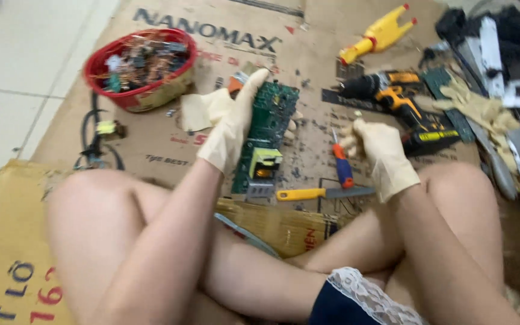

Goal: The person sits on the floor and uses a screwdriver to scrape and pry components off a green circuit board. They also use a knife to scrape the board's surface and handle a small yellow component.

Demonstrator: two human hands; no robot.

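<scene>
Circuit board gripped by left hand; right hand clenched beside screwdriver, drill behind

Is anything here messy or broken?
Yes. Dark crumbs and small bits lie scattered on the cardboard around the green circuit board held by the left hand. A red bowl is heaped with pulled-off parts.

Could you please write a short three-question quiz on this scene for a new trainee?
1. Which hand holds the green circuit board?
2. True or false: the cordless drill lies on the cardboard, apart from both hands.
3. The red bowl of parts sits: A) left of the board, B) right of it.

Key: 1. The left hand, gloved. 2. True; the right hand is near but not touching it. 3. A.
</scene>
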